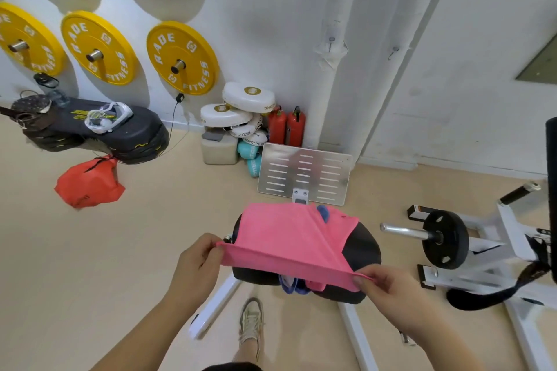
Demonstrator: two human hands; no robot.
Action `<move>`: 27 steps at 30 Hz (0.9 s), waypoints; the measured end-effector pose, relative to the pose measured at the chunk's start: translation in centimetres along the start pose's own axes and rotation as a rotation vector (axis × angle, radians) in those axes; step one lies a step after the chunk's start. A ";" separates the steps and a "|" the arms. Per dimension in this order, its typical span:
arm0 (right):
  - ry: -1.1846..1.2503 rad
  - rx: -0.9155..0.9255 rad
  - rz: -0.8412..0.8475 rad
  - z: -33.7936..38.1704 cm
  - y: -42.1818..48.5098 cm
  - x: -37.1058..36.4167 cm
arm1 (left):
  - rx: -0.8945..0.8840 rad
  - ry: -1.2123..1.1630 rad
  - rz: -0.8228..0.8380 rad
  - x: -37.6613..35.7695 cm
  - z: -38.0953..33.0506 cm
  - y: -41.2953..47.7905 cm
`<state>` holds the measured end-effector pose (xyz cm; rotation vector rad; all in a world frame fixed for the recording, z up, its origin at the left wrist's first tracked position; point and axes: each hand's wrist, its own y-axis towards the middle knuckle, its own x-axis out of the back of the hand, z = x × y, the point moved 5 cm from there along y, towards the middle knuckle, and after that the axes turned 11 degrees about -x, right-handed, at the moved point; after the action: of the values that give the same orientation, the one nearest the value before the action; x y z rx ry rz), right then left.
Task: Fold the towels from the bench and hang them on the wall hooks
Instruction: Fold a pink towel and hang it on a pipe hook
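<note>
The left hand [199,259], its forearm reaching in from the lower left, pinches the near left corner of the pink towel [283,235] between thumb and curled fingers, the towel stretched taut over the bench [361,245], while the right hand [388,289] pinches the near right corner likewise, slightly lower.

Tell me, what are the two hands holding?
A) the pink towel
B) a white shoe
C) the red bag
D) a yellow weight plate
A: the left hand and right hand each pinch a corner of the pink towel, stretched over the black bench.
</note>
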<state>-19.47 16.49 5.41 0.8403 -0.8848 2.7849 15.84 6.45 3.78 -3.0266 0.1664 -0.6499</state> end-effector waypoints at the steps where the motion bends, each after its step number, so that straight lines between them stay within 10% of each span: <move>1: 0.012 0.003 -0.003 -0.5 -0.8 -0.1 | -0.014 0.024 -0.002 0.0 0.2 -1.1; 15: 0.044 0.076 0.004 -4.0 -6.1 -2.9 | -0.051 0.048 0.012 0.4 1.7 -8.3; 27: 0.198 -0.036 -0.058 -0.6 3.6 -2.6 | -0.001 0.095 0.064 -1.6 3.5 2.3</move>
<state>-18.47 14.01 1.81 0.5638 -0.8592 2.7333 15.60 4.39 -0.17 -2.9784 0.2656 -0.7891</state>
